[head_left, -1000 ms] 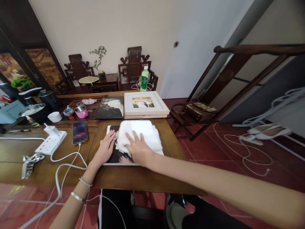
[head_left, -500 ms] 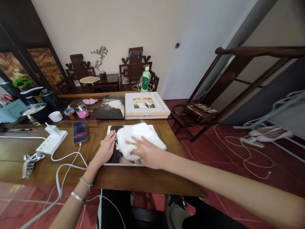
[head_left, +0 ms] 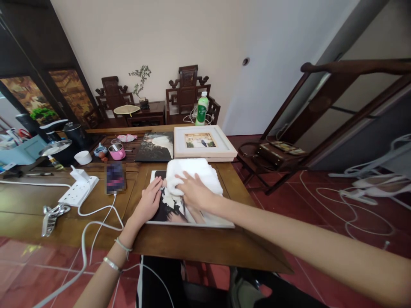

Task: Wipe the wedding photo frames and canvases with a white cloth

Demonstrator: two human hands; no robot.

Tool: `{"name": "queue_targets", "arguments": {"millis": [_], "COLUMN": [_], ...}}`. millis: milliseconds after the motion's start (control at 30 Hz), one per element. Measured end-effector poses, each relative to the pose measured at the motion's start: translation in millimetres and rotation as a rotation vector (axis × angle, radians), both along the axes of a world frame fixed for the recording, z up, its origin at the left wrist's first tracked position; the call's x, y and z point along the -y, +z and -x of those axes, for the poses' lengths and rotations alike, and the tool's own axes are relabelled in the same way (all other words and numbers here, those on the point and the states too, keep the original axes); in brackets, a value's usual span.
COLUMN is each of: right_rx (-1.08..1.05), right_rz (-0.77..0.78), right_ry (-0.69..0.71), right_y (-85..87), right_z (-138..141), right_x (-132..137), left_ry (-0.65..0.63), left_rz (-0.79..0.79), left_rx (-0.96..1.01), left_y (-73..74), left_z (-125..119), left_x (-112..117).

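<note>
The step in hand seems to be the wiping of a flat photo panel, which lies on the wooden surface just before the person; a folded white towel rests upon its far part, while the near strip of the print is uncovered; the right hand is on the towel, with its fingers spread rather wide over the cloth; whether the thumb also pinches a fold, I cannot tell; the left hand lies flat at the left edge of the panel, its fingers nearly together and gripping nothing, and I judge that it steadies the panel against sliding; behind the panel, and apart from it, lie a dark picture and a pale framed picture, side by side; in my judgement, the next move calls for an even, light pressure through the towel, with the left hand firm at its edge; the uncovered near strip would need a stroke towards the body; the soft cloth could bunch under the palm, and too strong a push could shift the panel upon the surface.
</note>
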State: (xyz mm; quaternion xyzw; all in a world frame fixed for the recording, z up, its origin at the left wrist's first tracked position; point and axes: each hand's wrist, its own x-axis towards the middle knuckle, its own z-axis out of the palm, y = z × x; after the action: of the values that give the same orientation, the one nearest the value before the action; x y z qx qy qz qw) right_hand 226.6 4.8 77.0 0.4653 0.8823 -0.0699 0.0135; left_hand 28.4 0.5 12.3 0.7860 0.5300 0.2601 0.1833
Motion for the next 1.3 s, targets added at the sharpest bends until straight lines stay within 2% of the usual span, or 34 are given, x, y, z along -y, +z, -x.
{"name": "queue_targets", "arguments": {"millis": [100,200,333,433,700,833,933,1067,1200,1300], "right_rx": [0.069,0.127,0.132,0.130,0.063,0.062,0.110,0.135,0.173,0.107], "right_rz": [0.034,0.120,0.196,0.203,-0.010,-0.069,-0.060,-0.006,0.179,0.291], "right_ry": [0.038,0.129,0.230,0.246,0.061,-0.025,-0.010,0.085,0.223,0.275], "right_y": [-0.8,5.9,15.6,16.5,-2.6,-10.1,-12.7,-8.3,7.8,18.9], "right_z": [5.4,9.8,11.0,7.0,-8.4,0.9,8.2,12.4,12.4,4.7], "right_x": [38.7,78.2,107.2,100.8,15.7,-1.4,12.2,56.8,99.7,108.8], "left_ry": [0.008,0.015,0.015,0.008,0.006,-0.003,-0.005,0.002,0.007,0.007], "left_rz": [0.008,0.047,0.061,0.065,0.047,0.044,0.035,0.052,0.063,0.064], "left_rx": [-0.005,-0.027,-0.028,-0.034,-0.024,-0.016,-0.015,-0.020,-0.024,-0.022], "left_y": [1.7,6.2,10.1,10.4,6.1,1.9,1.2,6.2,10.7,10.5], "left_z": [-1.0,-2.0,-2.5,-2.1,-0.8,0.2,0.3,-1.4,-2.7,-2.2], "left_x": [1.1,2.8,4.3,4.3,3.0,0.3,-0.8,1.4,3.8,3.6]}}
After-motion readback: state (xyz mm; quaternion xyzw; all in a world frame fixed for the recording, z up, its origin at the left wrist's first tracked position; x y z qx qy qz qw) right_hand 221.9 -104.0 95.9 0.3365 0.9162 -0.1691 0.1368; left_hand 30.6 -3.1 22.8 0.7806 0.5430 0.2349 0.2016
